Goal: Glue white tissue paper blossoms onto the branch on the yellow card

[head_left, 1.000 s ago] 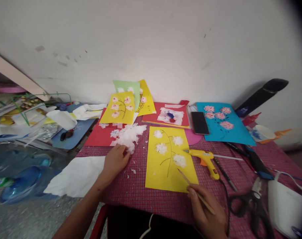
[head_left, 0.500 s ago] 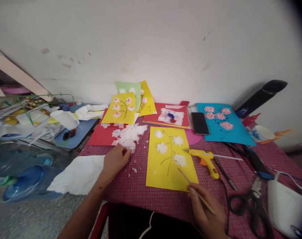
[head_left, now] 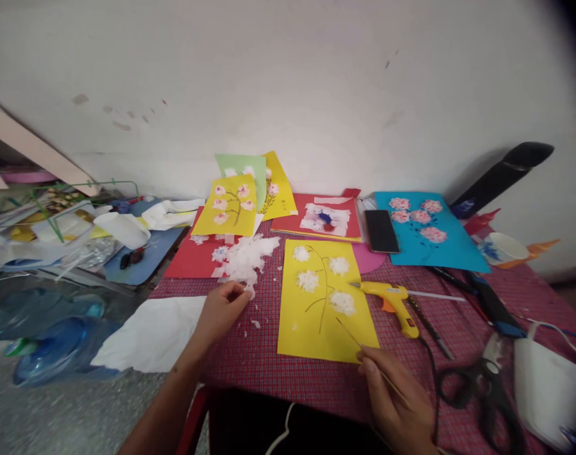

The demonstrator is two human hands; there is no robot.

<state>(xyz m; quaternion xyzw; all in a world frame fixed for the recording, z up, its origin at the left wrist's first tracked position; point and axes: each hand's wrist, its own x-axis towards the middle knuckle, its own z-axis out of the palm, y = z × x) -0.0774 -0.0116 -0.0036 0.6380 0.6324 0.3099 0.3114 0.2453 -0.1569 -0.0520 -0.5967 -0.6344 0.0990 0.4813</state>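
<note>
My right hand (head_left: pixel 396 395) is closed around a thin wooden stick (head_left: pixel 348 332) with a dark tip, which points over the lower part of a yellow sheet (head_left: pixel 294 338). On that sheet are a drawn brown branch and several white paper blossoms (head_left: pixel 342 303). At the front of a pile of torn white paper (head_left: pixel 245 256), my left hand (head_left: pixel 224 309) has thumb and forefinger pinched at a white paper scrap (head_left: pixel 250 291). The pile lies partly on a red sheet (head_left: pixel 183 262). Small scraps are scattered between the pile and the yellow sheet.
Right of the yellow sheet lie a yellow glue gun (head_left: pixel 387 297), black scissors (head_left: pixel 489 385) and a white box-like object (head_left: pixel 548 385). Farther back are a phone (head_left: pixel 381 231), a blue flower picture (head_left: pixel 439 246) and a paper cup (head_left: pixel 503 248). White paper (head_left: pixel 148 335) overhangs the table's left edge.
My left hand has shifted slightly right, and its fingers now pinch at the edge of the paper pile. My right hand and the stick have barely moved; the view has shifted slightly.
</note>
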